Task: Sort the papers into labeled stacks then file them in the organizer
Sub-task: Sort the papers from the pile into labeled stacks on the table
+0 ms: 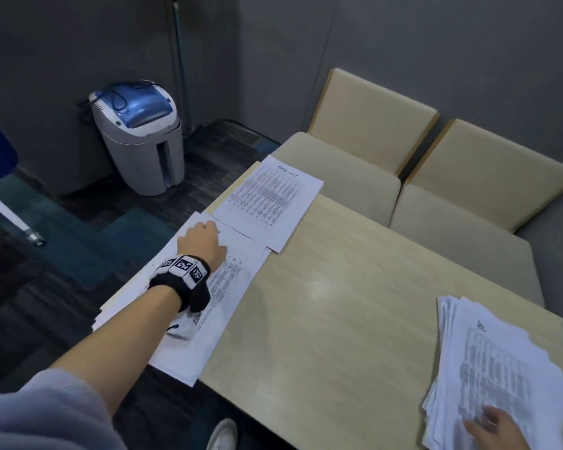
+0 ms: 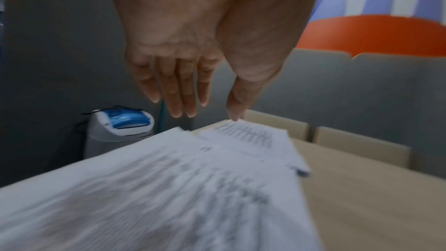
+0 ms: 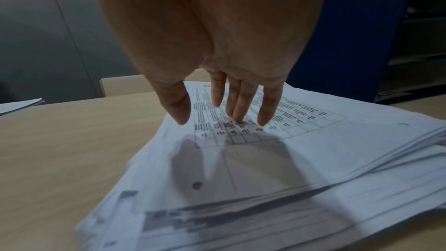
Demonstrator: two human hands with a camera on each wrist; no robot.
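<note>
My left hand (image 1: 199,239) hovers flat over a near-left stack of printed papers (image 1: 208,293) that overhangs the table's left edge; in the left wrist view its fingers (image 2: 179,87) are straight and hold nothing above that stack (image 2: 169,188). A second stack headed "TASK LIST" (image 1: 268,203) lies just beyond it. At the table's right, a thick loose pile of printed sheets (image 1: 491,362) sits fanned out, and my right hand (image 1: 494,427) rests on it. In the right wrist view the straight fingertips (image 3: 239,115) touch the pile's top sheet (image 3: 301,140).
The light wooden table (image 1: 355,303) has bare surface between the stacks. Two cream chairs (image 1: 371,151) stand at the far side. A grey and blue paper shredder (image 1: 140,134) stands on the floor at the left. A shoe (image 1: 223,433) shows below the near edge.
</note>
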